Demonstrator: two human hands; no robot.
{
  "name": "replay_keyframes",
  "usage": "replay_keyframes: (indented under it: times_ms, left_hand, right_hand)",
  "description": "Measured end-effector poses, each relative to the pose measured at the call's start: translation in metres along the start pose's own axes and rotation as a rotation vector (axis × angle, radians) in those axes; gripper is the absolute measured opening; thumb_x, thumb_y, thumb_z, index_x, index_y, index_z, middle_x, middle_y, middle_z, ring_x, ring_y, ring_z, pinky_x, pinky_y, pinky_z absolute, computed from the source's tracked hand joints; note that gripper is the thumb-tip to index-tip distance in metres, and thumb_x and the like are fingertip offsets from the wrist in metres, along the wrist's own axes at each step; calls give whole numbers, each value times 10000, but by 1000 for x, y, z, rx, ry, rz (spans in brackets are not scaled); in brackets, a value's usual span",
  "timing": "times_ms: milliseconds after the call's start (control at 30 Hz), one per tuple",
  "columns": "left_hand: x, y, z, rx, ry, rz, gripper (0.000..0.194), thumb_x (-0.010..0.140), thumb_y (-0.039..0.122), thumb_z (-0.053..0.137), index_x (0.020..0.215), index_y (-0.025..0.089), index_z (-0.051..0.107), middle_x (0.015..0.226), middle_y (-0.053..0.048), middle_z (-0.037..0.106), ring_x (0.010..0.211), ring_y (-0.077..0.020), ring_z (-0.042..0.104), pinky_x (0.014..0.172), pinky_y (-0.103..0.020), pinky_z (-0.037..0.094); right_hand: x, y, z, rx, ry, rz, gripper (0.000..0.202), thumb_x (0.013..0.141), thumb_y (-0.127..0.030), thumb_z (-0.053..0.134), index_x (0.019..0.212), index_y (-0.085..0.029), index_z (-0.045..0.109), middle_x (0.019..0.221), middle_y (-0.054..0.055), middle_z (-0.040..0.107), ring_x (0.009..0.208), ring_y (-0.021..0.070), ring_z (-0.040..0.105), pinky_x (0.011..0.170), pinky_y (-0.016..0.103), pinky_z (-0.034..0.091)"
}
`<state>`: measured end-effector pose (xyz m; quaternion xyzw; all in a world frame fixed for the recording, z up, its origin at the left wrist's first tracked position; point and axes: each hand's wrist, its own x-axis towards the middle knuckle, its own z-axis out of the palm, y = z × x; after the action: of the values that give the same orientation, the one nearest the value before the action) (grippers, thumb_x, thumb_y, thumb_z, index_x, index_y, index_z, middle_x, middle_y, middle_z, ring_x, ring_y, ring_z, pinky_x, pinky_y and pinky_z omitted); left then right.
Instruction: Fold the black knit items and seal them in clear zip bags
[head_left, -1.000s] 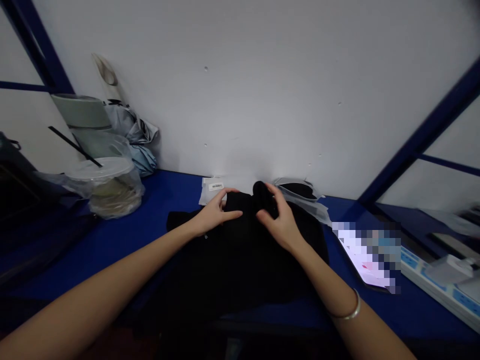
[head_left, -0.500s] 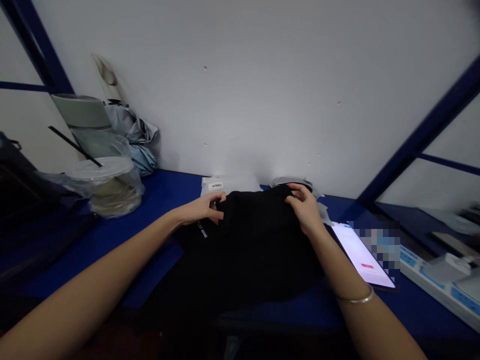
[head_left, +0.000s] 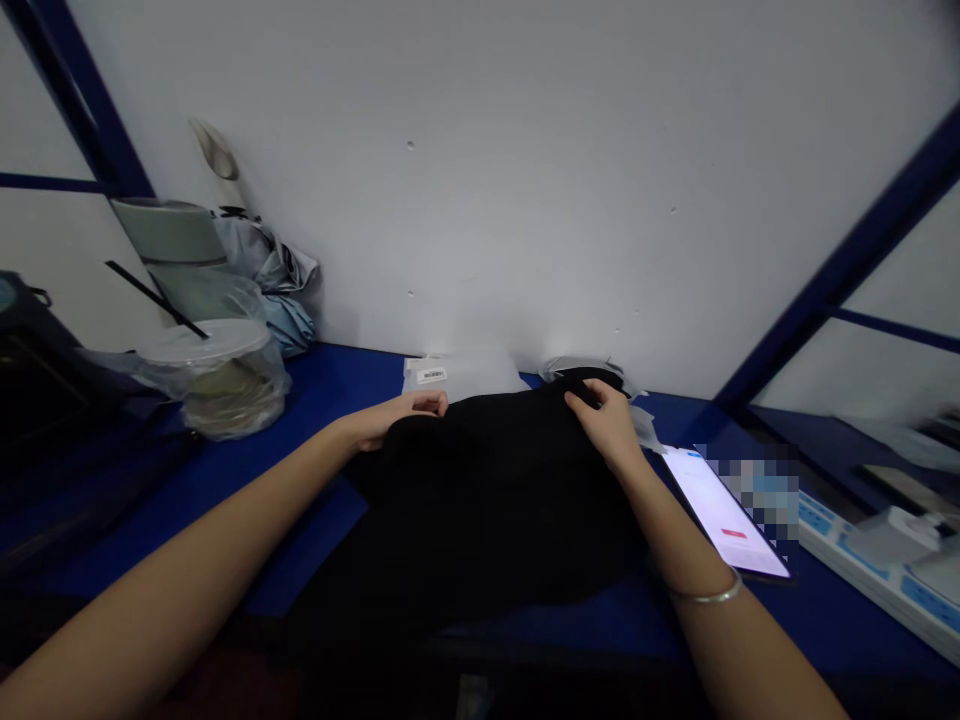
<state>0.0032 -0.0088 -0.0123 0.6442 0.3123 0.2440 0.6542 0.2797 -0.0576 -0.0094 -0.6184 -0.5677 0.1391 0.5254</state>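
A black garment point(head_left: 487, 500) lies spread over the blue table, its lower part hanging past the front edge; its exact kind does not show. My left hand point(head_left: 401, 415) is closed on the upper left edge of the cloth, with the fingertips partly covered by it. At the upper right corner, my right hand point(head_left: 602, 412) pinches the fabric between thumb and fingers. Behind the garment lies white plastic packaging point(head_left: 469, 375) with a barcode label.
A bagged drink cup point(head_left: 225, 385) with a black straw, a green cylinder point(head_left: 169, 235) and a folded umbrella point(head_left: 289, 315) stand left on the blue table point(head_left: 330, 375). At right lie a lit phone point(head_left: 720, 510) and a power strip point(head_left: 870, 580). A wall point(head_left: 525, 180) closes the back.
My left hand has turned the left edge of the garment over, and the white lettering is now covered. My right hand stays at the right corner, slightly lower.
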Motion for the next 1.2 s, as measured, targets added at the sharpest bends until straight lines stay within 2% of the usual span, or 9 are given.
replay_keyframes:
  times_ms: [133, 367, 467, 567, 667, 800, 900, 1067, 1200]
  left_hand:
    - [-1, 3, 2, 28, -30, -33, 282, 652, 187, 616, 930, 223, 586, 905, -2, 604, 707, -117, 586, 614, -222, 456]
    - [-1, 7, 13, -252, -28, -56, 464, 711, 263, 575, 1166, 204, 500, 1106, -43, 591, 1017, -211, 542, 900, -317, 391]
    - [-1, 6, 26, -421, -100, -162, 519, 777, 358, 500, 1254, 174, 407, 1113, -73, 588, 976, -214, 568, 885, -335, 402]
    - [0, 1, 38, -504, -243, -188, 561, 810, 479, 416, 1270, 160, 384, 1111, -90, 585, 913, -206, 594, 837, -325, 428]
    - [4, -4, 44, -483, -204, -53, 571, 810, 527, 377, 1252, 165, 403, 1110, -107, 577, 919, -214, 588, 814, -336, 437]
    - [10, -10, 41, -160, 73, 197, 533, 781, 451, 504, 1232, 184, 409, 1221, -134, 495, 1116, -261, 469, 891, -407, 393]
    - [11, -16, 41, 124, 15, 261, 732, 687, 353, 654, 1312, 228, 294, 1365, -119, 333, 1265, -245, 290, 1023, -421, 254]
    - [8, -19, 54, 281, -61, 365, 977, 587, 268, 740, 1361, 291, 145, 1420, -72, 237, 1292, -233, 240, 1070, -410, 175]
    - [7, -13, 58, 209, 112, 416, 568, 704, 306, 635, 1231, 240, 434, 1294, -59, 448, 1205, -229, 387, 1024, -389, 272]
  right_hand:
    - [-10, -7, 8, -339, 135, -440, 319, 706, -189, 527, 1022, -168, 565, 974, 111, 548, 952, 260, 521, 837, 463, 434]
    - [-50, -43, 27, -273, -440, -860, 613, 745, -200, 529, 1312, -235, 296, 1312, 94, 363, 1157, 222, 412, 927, 385, 417]
    - [-59, -47, 33, -361, -535, -973, 724, 693, -77, 491, 1349, -225, 223, 1393, 96, 272, 1167, 246, 395, 900, 407, 426]
    - [-63, -44, 39, -359, -539, -1020, 643, 669, -48, 482, 1282, -211, 372, 1241, 101, 472, 1043, 240, 483, 845, 415, 446]
    - [-61, -37, 40, -138, -414, -901, 364, 736, -126, 486, 1084, -201, 561, 971, 79, 602, 897, 207, 547, 782, 383, 475]
    - [-47, -31, 34, 351, 11, -270, 266, 714, -272, 567, 969, -201, 589, 944, 66, 618, 945, 220, 559, 823, 389, 478]
    - [-34, -34, 26, 626, 193, 78, 310, 707, -376, 566, 953, -188, 576, 1007, 65, 610, 1016, 219, 542, 882, 395, 457]
    - [-33, -53, 21, 1084, 17, 318, 153, 687, -326, 594, 763, -194, 609, 901, 13, 642, 1034, 180, 535, 949, 339, 417]
    - [-40, -62, 22, 1247, -202, 350, 183, 714, -329, 584, 852, -219, 632, 937, 4, 647, 1069, 176, 517, 978, 343, 392]
